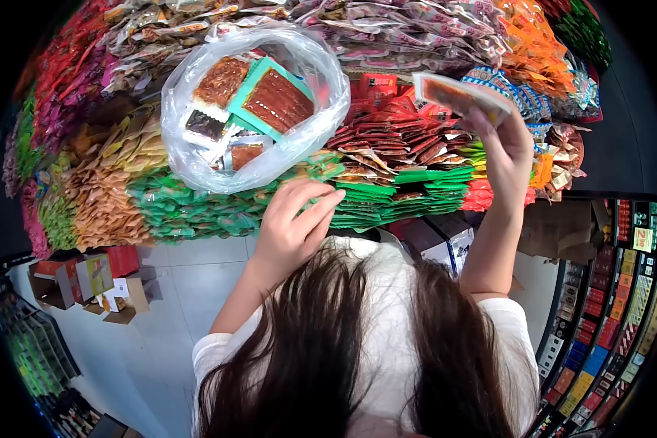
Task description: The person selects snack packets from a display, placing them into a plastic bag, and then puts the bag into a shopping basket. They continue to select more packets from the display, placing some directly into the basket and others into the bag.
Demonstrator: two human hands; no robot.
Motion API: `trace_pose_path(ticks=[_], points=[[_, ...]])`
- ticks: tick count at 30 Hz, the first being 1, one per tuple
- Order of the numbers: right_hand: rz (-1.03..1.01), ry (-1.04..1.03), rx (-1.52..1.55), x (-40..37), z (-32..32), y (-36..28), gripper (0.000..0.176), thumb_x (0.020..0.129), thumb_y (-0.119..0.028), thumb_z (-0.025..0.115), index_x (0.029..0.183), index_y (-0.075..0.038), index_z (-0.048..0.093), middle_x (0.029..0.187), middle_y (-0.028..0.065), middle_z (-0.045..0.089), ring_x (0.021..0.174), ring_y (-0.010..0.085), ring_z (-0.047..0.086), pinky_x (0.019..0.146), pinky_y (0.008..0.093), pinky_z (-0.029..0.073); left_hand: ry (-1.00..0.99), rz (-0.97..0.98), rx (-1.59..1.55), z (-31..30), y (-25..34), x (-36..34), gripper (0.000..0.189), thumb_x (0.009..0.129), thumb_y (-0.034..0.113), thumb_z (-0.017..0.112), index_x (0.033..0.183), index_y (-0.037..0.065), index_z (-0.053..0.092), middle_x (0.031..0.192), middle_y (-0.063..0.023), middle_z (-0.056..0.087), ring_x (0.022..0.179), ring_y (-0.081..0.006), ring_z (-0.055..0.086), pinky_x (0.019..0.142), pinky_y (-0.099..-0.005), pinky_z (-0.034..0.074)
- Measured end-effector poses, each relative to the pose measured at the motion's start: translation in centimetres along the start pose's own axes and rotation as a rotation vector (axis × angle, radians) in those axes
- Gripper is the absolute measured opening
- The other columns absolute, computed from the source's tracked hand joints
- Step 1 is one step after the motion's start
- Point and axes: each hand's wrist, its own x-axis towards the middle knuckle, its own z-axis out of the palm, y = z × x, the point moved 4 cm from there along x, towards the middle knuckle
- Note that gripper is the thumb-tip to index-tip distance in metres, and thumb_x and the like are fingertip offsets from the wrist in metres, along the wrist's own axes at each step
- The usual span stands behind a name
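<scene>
right hand point(505, 150) pinches snack packet point(456, 93) | left hand point(293, 228) just below plastic bag point(197, 139)

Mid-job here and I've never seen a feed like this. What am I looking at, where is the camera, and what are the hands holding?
There is no machine: a person works with two bare hands. The one picture comes from a camera worn on their head, looking forward and down, so their dark hair fills the bottom, and the wide lens bends the edges. Ahead lie heaps of coloured snack packets in rows. On them sits a clear plastic bag with several packets inside. The right hand is raised, pinching a red-filled packet. The left hand rests by the green packets just under the bag; whether it grips the bag I cannot tell.
</scene>
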Motion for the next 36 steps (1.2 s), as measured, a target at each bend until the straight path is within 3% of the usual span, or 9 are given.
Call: trace_pose_path(ticks=[2,8,11,12,17,25,28,36], points=[[0.129,0.019,0.035,-2.1,-2.7,2.7,0.025,0.091,-0.003,0.057,0.116,0.003,0.057,0.106,0.0057,0.063,0.095,0.0097,0.059,0.080,0.0237,0.049,-0.012,0.006,0.015,1.0,-0.4,1.2,0.030,0.071,-0.003,0.069,0.100,0.005,0.067,0.098,-0.0081,0.062,0.091,-0.0277,0.059,0.079,-0.0379,0.048],[0.218,0.105,-0.024,-5.8,-7.1,5.3,0.028,0.092,-0.005,0.056,0.119,0.004,0.054,0.110,0.0095,0.062,0.097,0.0165,0.062,0.081,0.0293,0.054,-0.132,0.048,0.004,4.3,-0.8,4.7,0.022,0.073,0.003,0.069,0.094,0.008,0.066,0.099,-0.0069,0.061,0.092,-0.0271,0.057,0.081,-0.0387,0.045],[0.266,0.166,0.024,-6.8,-9.0,6.7,0.028,0.092,-0.005,0.057,0.118,0.003,0.054,0.108,0.0076,0.062,0.099,0.0134,0.059,0.084,0.0288,0.050,-0.183,0.051,-0.003,6.6,-0.7,5.7,0.024,0.073,0.003,0.069,0.096,0.008,0.066,0.101,-0.0067,0.060,0.095,-0.0266,0.056,0.082,-0.0376,0.045],[0.273,0.162,0.029,-6.9,-9.4,7.0,0.028,0.092,-0.004,0.057,0.118,0.003,0.053,0.108,0.0083,0.062,0.099,0.0136,0.059,0.085,0.0291,0.050,-0.247,0.023,-0.022,7.6,-1.0,5.7,0.027,0.076,0.010,0.069,0.102,0.008,0.064,0.107,-0.0067,0.058,0.102,-0.0269,0.053,0.087,-0.0393,0.043],[0.271,0.138,0.027,-7.0,-10.2,8.1,0.025,0.091,-0.002,0.057,0.115,0.003,0.056,0.109,0.0083,0.063,0.097,0.0121,0.059,0.085,0.0267,0.048,-0.341,0.065,0.090,10.4,-0.6,5.9,0.036,0.078,0.025,0.067,0.110,0.009,0.061,0.114,-0.0068,0.054,0.112,-0.0287,0.046,0.095,-0.0445,0.034],[0.193,-0.041,-0.212,-4.1,-8.7,6.4,0.017,0.086,-0.002,0.062,0.102,0.001,0.064,0.095,0.0073,0.065,0.092,0.0136,0.062,0.080,0.0246,0.048,-0.463,0.076,0.051,11.1,-0.9,5.6,0.025,0.077,0.022,0.069,0.101,0.014,0.065,0.106,-0.0012,0.058,0.111,-0.0265,0.047,0.094,-0.0451,0.034],[0.130,-0.302,-0.345,-2.9,-7.2,5.7,0.019,0.079,0.006,0.062,0.097,0.002,0.063,0.097,0.0109,0.065,0.093,0.0210,0.061,0.080,0.0301,0.047,-0.450,0.108,0.037,11.3,-1.2,5.4,0.024,0.076,0.021,0.070,0.099,0.016,0.066,0.106,-0.0003,0.059,0.111,-0.0264,0.047,0.093,-0.0453,0.034],[0.071,-0.551,-0.366,-1.4,-5.3,5.6,0.023,0.073,0.006,0.066,0.094,-0.001,0.067,0.092,0.0113,0.066,0.090,0.0264,0.064,0.079,0.0343,0.049,-0.390,0.107,-0.001,11.5,-1.5,5.1,0.030,0.069,0.017,0.073,0.098,0.020,0.067,0.107,-0.0030,0.057,0.109,-0.0264,0.049,0.093,-0.0475,0.034]])
